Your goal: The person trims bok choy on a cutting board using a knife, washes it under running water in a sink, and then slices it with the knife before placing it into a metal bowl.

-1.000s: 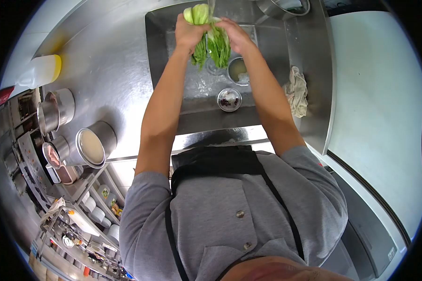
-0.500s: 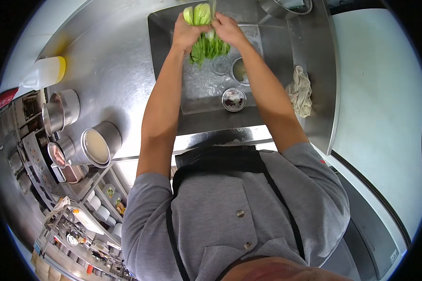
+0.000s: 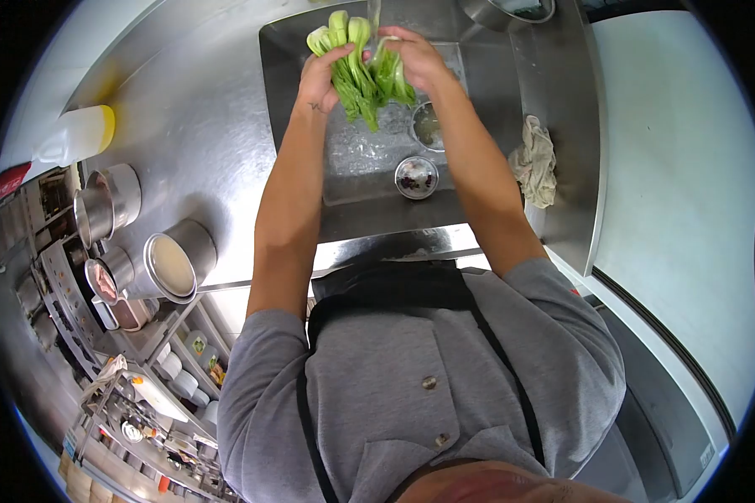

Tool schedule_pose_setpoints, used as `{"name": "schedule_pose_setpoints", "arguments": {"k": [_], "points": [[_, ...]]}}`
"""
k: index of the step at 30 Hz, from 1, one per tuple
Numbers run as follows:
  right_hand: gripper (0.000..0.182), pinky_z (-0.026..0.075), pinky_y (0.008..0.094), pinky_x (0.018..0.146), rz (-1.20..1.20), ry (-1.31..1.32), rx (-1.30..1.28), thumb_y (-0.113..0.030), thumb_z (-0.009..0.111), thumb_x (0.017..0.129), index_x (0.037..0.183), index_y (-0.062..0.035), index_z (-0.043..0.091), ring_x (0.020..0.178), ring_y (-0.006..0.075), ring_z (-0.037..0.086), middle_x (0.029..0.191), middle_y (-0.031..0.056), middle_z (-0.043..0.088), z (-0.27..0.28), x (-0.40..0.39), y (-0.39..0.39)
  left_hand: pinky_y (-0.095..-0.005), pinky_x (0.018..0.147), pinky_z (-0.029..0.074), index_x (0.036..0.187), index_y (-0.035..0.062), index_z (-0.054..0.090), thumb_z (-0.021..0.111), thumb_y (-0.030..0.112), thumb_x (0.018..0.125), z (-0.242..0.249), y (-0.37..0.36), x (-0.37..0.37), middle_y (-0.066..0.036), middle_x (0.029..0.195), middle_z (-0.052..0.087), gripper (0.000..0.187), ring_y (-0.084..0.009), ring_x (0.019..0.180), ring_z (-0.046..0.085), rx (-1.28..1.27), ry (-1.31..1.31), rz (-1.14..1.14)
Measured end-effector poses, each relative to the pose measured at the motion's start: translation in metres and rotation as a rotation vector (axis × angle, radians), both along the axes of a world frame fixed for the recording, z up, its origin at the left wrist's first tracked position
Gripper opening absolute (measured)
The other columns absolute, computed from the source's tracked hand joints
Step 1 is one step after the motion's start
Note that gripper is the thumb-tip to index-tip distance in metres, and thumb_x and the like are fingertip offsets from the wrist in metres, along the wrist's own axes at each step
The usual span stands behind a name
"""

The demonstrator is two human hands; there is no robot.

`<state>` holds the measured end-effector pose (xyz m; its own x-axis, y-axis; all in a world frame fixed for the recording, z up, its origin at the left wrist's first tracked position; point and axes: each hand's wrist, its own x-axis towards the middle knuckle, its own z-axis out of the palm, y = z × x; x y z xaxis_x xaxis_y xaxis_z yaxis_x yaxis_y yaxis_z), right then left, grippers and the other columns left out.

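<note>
Over the metal sink [image 3: 356, 191], my left hand [image 3: 320, 77] is closed round a bunch of bok choy [image 3: 352, 59], pale stem ends up and green leaves hanging down. My right hand [image 3: 415, 59] grips a smaller part of the bok choy [image 3: 392, 71] beside the bunch, close to the running water [image 3: 374, 15]. Below the hands, a round bowl [image 3: 429, 127] stands in the sink, partly hidden by my right forearm. Nearer to me is a small clear bowl [image 3: 416, 178] with dark bits in it.
A crumpled cloth [image 3: 535, 163] lies on the sink's right edge. A metal pot [image 3: 512, 12] stands at the far right corner. On the left counter are a tall pot with pale liquid [image 3: 174, 267], other metal pots [image 3: 113, 201] and a plastic jug [image 3: 80, 134].
The bok choy has fanned out, and a smaller part now stands apart in my right hand. My left hand has moved slightly down and left with the bunch.
</note>
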<state>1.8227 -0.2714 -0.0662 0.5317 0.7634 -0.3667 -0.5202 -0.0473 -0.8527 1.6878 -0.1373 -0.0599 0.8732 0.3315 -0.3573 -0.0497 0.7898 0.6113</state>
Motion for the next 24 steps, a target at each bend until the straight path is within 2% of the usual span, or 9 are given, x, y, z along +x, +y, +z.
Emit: {"name": "schedule_pose_setpoints", "arguments": {"k": [2, 3, 4, 5, 7, 9, 12, 16, 24], "points": [[0.033, 0.054, 0.033, 0.084, -0.259, 0.152, 0.048, -0.016, 0.06, 0.099, 0.126, 0.0041, 0.058, 0.097, 0.0194, 0.064, 0.111, 0.0114, 0.066, 0.005, -0.009, 0.014, -0.0379, 0.076, 0.058, 0.119, -0.0022, 0.059, 0.07, 0.005, 0.089, 0.005, -0.006, 0.005, -0.011, 0.104, 0.066, 0.033, -0.0224, 0.09, 0.068, -0.026, -0.009, -0.019], [0.033, 0.054, 0.033, 0.084, -0.26, 0.151, 0.049, -0.016, 0.06, 0.099, 0.126, 0.0041, 0.058, 0.097, 0.0194, 0.064, 0.111, 0.0114, 0.066, 0.009, -0.01, 0.016, -0.0378, 0.078, 0.058, 0.119, -0.0024, 0.059, 0.071, 0.002, 0.088, 0.008, -0.013, 0.009, -0.012, 0.106, 0.066, 0.033, -0.0231, 0.092, 0.068, 0.2, 0.067, 0.006], [0.039, 0.053, 0.033, 0.087, -0.116, -0.117, -0.041, -0.021, 0.062, 0.099, 0.128, 0.0037, 0.058, 0.1, 0.0199, 0.064, 0.113, 0.012, 0.066, 0.012, -0.012, 0.018, -0.0378, 0.08, 0.058, 0.119, -0.0025, 0.059, 0.072, 0.0, 0.087, 0.012, -0.017, 0.012, -0.012, 0.107, 0.066, 0.034, -0.0239, 0.094, 0.069, 0.425, 0.142, 0.033], [0.044, 0.051, 0.033, 0.09, 0.03, -0.38, -0.133, -0.027, 0.063, 0.098, 0.13, 0.0034, 0.058, 0.104, 0.0204, 0.063, 0.116, 0.0127, 0.066, 0.015, -0.013, 0.018, -0.0378, 0.08, 0.058, 0.119, -0.0025, 0.059, 0.072, 0.0, 0.087, 0.012, -0.017, 0.012, -0.012, 0.107, 0.066, 0.034, -0.0239, 0.094, 0.069, 0.425, 0.145, 0.031], [0.047, 0.051, 0.0337, 0.092, 0.05, -0.326, -0.12, -0.026, 0.061, 0.1, 0.135, 0.0039, 0.053, 0.106, 0.0199, 0.062, 0.122, 0.0127, 0.063, 0.021, -0.013, 0.016, -0.0379, 0.082, 0.058, 0.117, -0.0025, 0.06, 0.073, -0.003, 0.085, 0.014, -0.016, 0.014, -0.011, 0.109, 0.066, 0.035, -0.0244, 0.095, 0.069, 0.232, 0.111, 0.098], [0.045, 0.052, 0.0329, 0.09, -0.001, -0.229, 0.081, -0.023, 0.059, 0.1, 0.137, 0.0017, 0.051, 0.107, 0.0192, 0.062, 0.124, 0.0123, 0.062, 0.013, -0.012, 0.018, -0.0388, 0.082, 0.059, 0.116, -0.0034, 0.06, 0.072, -0.001, 0.087, 0.011, -0.01, 0.013, -0.012, 0.109, 0.067, 0.032, -0.0254, 0.095, 0.069, 0.225, 0.076, 0.115], [0.042, 0.053, 0.0319, 0.09, -0.13, 0.066, 0.081, -0.018, 0.056, 0.1, 0.139, -0.0011, 0.05, 0.108, 0.019, 0.062, 0.122, 0.0123, 0.063, 0.018, -0.015, 0.01, -0.0397, 0.08, 0.06, 0.115, -0.0052, 0.059, 0.071, 0.0, 0.088, 0.009, -0.003, 0.012, -0.013, 0.108, 0.067, 0.03, -0.0261, 0.094, 0.069, 0.192, 0.182, 0.213], [0.042, 0.053, 0.0317, 0.091, -0.063, 0.146, 0.182, -0.013, 0.054, 0.099, 0.14, -0.0032, 0.049, 0.109, 0.0192, 0.062, 0.122, 0.0118, 0.063, 0.01, -0.01, 0.008, -0.0401, 0.08, 0.06, 0.115, -0.004, 0.058, 0.071, -0.003, 0.086, 0.009, -0.004, 0.012, -0.013, 0.107, 0.067, 0.031, -0.0256, 0.093, 0.069, 0.171, 0.126, 0.219], [0.045, 0.055, 0.0335, 0.087, 0.04, 0.144, 0.151, -0.011, 0.057, 0.096, 0.14, -0.0018, 0.048, 0.105, 0.019, 0.063, 0.119, 0.0112, 0.064, 0.002, -0.003, 0.002, -0.0366, 0.078, 0.058, 0.112, -0.0032, 0.056, 0.082, -0.005, 0.073, 0.006, -0.001, 0.016, -0.014, 0.103, 0.067, 0.047, -0.0231, 0.091, 0.068, 0.525, 0.214, 0.202]]}}
